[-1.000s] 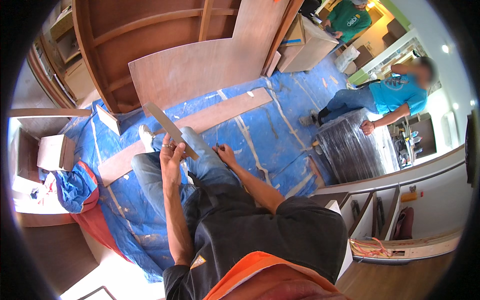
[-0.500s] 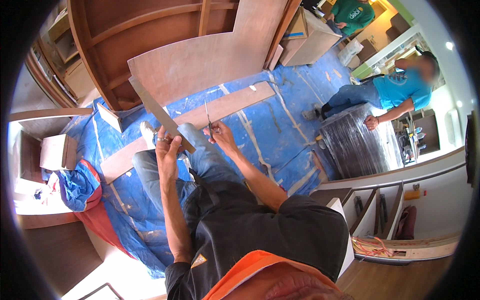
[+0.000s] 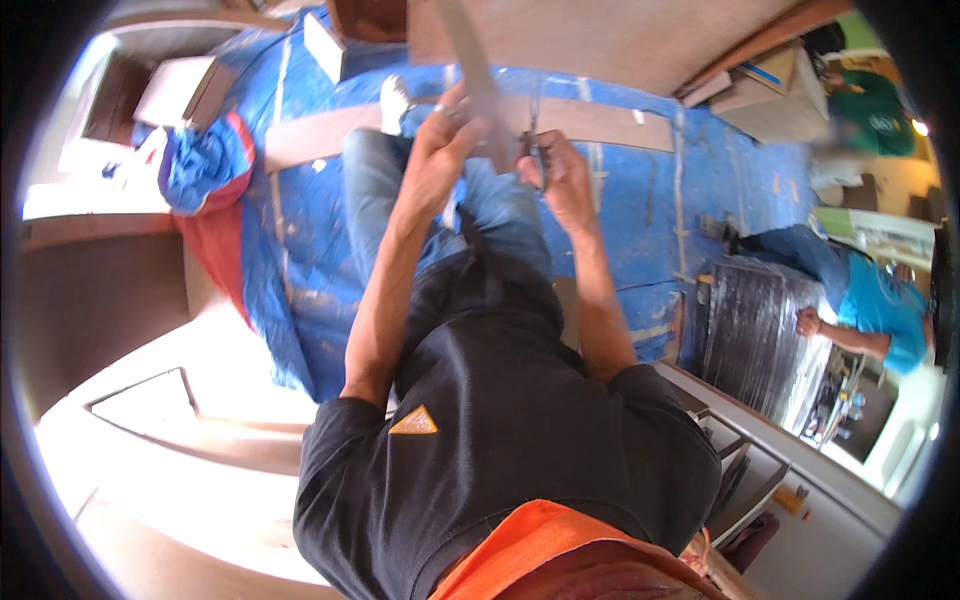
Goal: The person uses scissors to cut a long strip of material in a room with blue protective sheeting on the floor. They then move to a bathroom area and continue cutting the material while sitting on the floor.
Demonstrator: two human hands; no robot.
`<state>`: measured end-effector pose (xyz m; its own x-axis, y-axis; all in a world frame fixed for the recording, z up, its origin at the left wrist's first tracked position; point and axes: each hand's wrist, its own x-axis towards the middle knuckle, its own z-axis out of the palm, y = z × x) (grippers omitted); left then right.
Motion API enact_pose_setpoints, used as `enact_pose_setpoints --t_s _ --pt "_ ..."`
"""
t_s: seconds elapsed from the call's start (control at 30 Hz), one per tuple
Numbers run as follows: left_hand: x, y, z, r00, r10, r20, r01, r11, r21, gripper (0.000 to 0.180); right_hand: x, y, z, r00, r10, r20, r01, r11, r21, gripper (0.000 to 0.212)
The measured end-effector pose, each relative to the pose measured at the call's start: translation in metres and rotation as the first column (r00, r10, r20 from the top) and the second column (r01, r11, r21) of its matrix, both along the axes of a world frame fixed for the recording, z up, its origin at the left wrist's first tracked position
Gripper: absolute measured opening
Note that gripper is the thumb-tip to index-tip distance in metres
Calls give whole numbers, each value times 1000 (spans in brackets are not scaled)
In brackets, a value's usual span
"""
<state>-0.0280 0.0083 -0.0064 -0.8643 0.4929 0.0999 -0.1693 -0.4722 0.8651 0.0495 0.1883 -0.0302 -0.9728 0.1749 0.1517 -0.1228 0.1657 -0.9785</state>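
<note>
My left hand (image 3: 436, 150) grips a long, flat, thin strip (image 3: 466, 50) near its lower end. The strip is blurred and rises away from me past the top edge of the view. My right hand (image 3: 566, 185), just to the right, is closed around the handles of a pair of scissors (image 3: 535, 110), whose blades point up and away from me. The scissors stand close beside the strip's lower end; I cannot tell whether they touch. Both hands are above my knees.
Blue sheeting (image 3: 640, 215) covers the floor, with a long wooden board (image 3: 300, 142) lying on it. A large wood panel (image 3: 560, 40) stands ahead. At right, a person in a blue shirt (image 3: 885, 315) rests a hand on a wrapped box (image 3: 755, 320). Another person wears green (image 3: 872, 110).
The view has swung, so the room sits differently in it. My hands are closer together, and the strip, now more upright, is nearer the scissors.
</note>
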Motion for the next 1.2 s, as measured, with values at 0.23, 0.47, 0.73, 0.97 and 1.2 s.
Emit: enact_pose_setpoints --t_s 0.23,0.47,0.73,0.97,1.2 --pt "5 0 -5 997 70 -26 -71 998 0 52 13 0 27 974 90 209 -129 975 182 29" --pt "8 -4 -5 997 40 -70 -40 999 1 56 23 1 38 964 86 252 -165 936 311 38" --pt "11 0 -1 1000 -7 -28 7 1000 16 59 22 1 52 985 13 173 -95 876 472 44" --pt "12 -1 -14 998 38 -43 -45 981 -189 55 24 3 51 992 28 121 -78 898 433 47" --pt "11 13 -4 1000 -7 17 8 998 -60 52 31 11 57 988 -76 132 4 882 471 57"
